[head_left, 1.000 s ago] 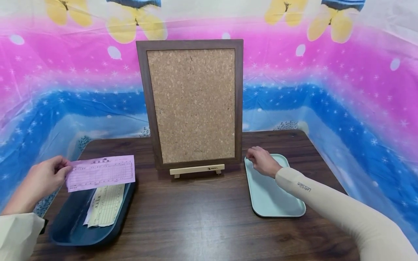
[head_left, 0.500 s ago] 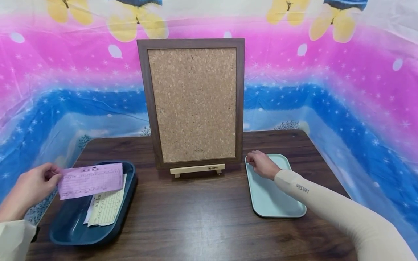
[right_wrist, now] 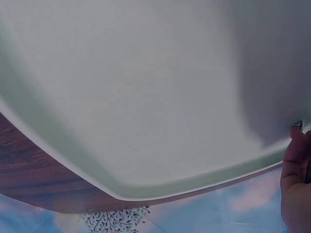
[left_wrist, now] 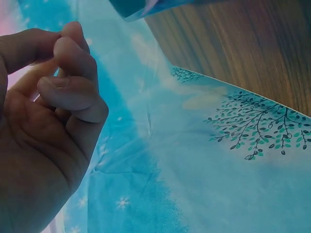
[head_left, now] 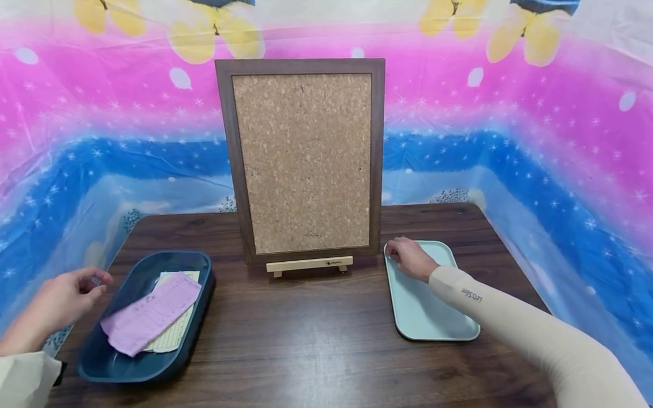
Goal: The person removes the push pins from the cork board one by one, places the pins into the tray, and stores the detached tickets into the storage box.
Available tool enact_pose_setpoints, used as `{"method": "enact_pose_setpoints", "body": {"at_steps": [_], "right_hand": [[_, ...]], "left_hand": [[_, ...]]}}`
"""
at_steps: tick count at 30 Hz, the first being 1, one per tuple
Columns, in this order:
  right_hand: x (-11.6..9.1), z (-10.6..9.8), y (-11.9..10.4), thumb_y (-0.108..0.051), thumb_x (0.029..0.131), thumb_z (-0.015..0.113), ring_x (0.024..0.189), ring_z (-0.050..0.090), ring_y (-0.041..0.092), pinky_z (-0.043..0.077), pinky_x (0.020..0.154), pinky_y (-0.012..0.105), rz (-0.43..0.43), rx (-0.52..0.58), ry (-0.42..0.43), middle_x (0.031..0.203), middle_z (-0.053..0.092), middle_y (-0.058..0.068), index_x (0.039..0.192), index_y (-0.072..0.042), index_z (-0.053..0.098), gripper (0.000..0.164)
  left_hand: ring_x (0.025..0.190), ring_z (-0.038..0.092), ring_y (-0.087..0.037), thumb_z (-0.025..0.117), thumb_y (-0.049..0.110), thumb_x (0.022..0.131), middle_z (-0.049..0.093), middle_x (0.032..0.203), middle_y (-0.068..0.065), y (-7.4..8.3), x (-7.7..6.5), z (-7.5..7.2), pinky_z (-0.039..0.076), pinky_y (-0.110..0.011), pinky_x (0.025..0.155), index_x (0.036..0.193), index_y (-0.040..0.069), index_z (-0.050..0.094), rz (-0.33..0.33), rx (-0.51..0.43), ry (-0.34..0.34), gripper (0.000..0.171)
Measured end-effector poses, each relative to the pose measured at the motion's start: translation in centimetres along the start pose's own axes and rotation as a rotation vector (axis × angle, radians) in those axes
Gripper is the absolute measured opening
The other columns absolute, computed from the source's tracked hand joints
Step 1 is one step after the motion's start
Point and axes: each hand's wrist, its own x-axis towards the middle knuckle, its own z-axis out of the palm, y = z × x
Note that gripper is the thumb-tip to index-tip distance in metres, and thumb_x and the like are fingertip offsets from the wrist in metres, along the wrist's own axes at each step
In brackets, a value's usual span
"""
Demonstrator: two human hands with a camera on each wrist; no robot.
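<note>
My left hand [head_left: 66, 297] hovers just left of a dark blue bin [head_left: 92, 362], its fingers loosely bent and holding nothing. In the left wrist view that hand [left_wrist: 53, 111] shows bent fingers with no paper between them. A pink printed slip [head_left: 150, 314] lies slantwise in the bin, over a pale yellow slip [head_left: 176, 331]. My right hand [head_left: 410, 259] is at the far left corner of a light green tray [head_left: 433, 311]. In the right wrist view its thumb [right_wrist: 294, 145] overlaps the tray's rim; I cannot tell whether it pinches anything.
A cork board [head_left: 306, 170] in a brown frame stands upright at the back middle on a small wooden stand [head_left: 309, 264]. Everything sits on a dark wooden table [head_left: 306, 351]. A patterned cloth [head_left: 561, 141] hangs around the table's back and sides.
My left hand has lowered the pink slip, let it go onto the yellow slip in the bin, and drawn back to the left. My right hand has stayed at the tray corner.
</note>
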Motion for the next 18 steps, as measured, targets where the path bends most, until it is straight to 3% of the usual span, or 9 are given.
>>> {"method": "enact_pose_setpoints", "body": {"at_steps": [5,12,18], "right_hand": [[-0.2,-0.2,0.0,0.012,0.082,0.057,0.082,0.055,0.021,0.046,0.073,0.037,-0.001,-0.002,0.011,0.085,0.059,0.005,0.086,-0.005,0.063,0.019],[-0.2,-0.4,-0.1,0.014,0.082,0.055,0.082,0.056,0.022,0.047,0.072,0.037,-0.006,0.001,0.036,0.083,0.059,0.003,0.085,-0.005,0.063,0.021],[-0.3,-0.5,-0.2,0.013,0.084,0.054,0.084,0.056,0.02,0.047,0.073,0.037,0.033,0.029,0.016,0.085,0.058,0.001,0.089,-0.005,0.064,0.021]], "left_hand": [[0.053,0.045,-0.018,0.056,0.004,0.088,0.055,0.067,-0.003,0.1,-0.1,0.5,0.036,-0.034,0.047,0.101,-0.001,0.049,0.03,0.004,0.004,0.016],[0.058,0.05,-0.018,0.06,0.009,0.088,0.057,0.07,-0.004,0.4,0.3,0.6,0.039,-0.034,0.05,0.099,-0.003,0.051,0.019,0.008,-0.021,0.018],[0.067,0.053,-0.021,0.063,0.01,0.088,0.06,0.079,-0.007,1.1,0.6,0.6,0.042,-0.034,0.054,0.097,-0.001,0.055,0.053,-0.006,-0.016,0.017]]}}
